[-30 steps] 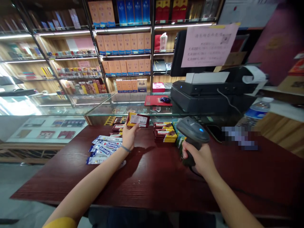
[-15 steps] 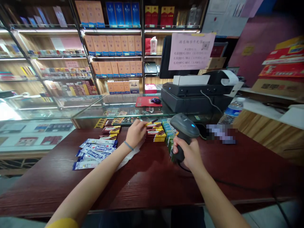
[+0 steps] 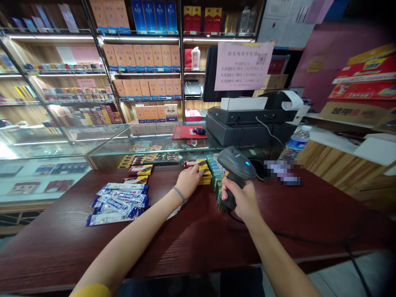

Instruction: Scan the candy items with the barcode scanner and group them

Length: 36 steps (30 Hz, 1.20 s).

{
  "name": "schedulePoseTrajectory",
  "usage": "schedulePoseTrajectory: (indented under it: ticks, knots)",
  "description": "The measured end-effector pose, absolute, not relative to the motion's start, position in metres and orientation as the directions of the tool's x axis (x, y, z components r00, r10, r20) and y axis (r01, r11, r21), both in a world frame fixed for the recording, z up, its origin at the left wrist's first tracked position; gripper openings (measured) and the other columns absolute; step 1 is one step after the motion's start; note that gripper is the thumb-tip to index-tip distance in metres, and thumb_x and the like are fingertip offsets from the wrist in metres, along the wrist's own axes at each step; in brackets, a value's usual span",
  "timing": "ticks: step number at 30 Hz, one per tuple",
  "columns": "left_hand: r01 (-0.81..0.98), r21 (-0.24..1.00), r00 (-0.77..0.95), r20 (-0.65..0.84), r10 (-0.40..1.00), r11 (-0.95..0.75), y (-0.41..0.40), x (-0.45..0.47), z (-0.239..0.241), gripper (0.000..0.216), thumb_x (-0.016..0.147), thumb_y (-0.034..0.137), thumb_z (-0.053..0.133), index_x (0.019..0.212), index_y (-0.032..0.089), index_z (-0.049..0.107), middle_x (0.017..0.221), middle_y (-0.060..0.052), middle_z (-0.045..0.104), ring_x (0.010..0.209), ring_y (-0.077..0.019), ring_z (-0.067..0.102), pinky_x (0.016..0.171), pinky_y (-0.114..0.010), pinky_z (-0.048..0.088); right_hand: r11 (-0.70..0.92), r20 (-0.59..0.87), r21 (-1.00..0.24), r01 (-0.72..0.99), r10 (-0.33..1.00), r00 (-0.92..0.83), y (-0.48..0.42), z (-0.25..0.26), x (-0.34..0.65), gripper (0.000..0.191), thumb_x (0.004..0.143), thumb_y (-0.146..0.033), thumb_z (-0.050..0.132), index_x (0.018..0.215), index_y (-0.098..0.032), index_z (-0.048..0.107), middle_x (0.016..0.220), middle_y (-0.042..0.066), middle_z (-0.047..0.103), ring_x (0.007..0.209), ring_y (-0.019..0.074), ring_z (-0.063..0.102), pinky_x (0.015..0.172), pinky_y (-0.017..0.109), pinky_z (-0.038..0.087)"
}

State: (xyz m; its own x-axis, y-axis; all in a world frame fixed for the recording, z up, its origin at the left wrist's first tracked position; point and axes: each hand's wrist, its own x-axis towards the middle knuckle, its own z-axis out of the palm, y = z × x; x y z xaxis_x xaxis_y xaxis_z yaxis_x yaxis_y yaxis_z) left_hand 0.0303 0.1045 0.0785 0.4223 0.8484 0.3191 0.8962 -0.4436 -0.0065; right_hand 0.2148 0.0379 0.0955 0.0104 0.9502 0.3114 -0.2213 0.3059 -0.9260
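Observation:
My right hand (image 3: 246,202) is wrapped round the grip of a dark grey barcode scanner (image 3: 236,163), which shows a blue light on top and trails a black cable. Fingers curled, my left hand (image 3: 189,181) is down on a stack of yellow-and-brown chocolate bars (image 3: 206,177), and its fingertips are partly hidden at the top bar. Between the stack and the scanner runs a row of green-and-blue small packs (image 3: 215,175). Left of my left arm lies a pile of blue-and-white wrapped bars (image 3: 120,202). More chocolate bars (image 3: 140,170) lie behind that pile.
The dark red wooden table (image 3: 185,243) meets a glass display counter (image 3: 148,140) at the back. A black cash drawer (image 3: 247,132) and a monitor stand there, with a pink sign (image 3: 243,66). A water bottle (image 3: 295,144) and a phone (image 3: 258,169) are at the right.
My left hand has moved right and down onto the chocolate stack; the tilted chocolate bar it held up no longer shows. The scanner stays in my right hand. The view has shifted slightly.

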Motion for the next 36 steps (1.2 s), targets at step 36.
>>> schedulePoseTrajectory:
  ticks: [36]
  knots:
    - [0.921, 0.387, -0.155, 0.463, 0.873, -0.041, 0.118, -0.216, 0.073, 0.019, 0.086, 0.019, 0.065, 0.101, 0.022, 0.075, 0.104, -0.01, 0.076, 0.097, -0.0274, 0.069, 0.094, -0.036, 0.051, 0.305, 0.303, -0.952, 0.017, 0.95, -0.072, 0.033, 0.087, 0.21, 0.028, 0.089, -0.04, 0.07, 0.07, -0.024, 0.058, 0.055, -0.002, 0.057, 0.049, 0.0148, 0.051, 0.052, 0.03, 0.043]
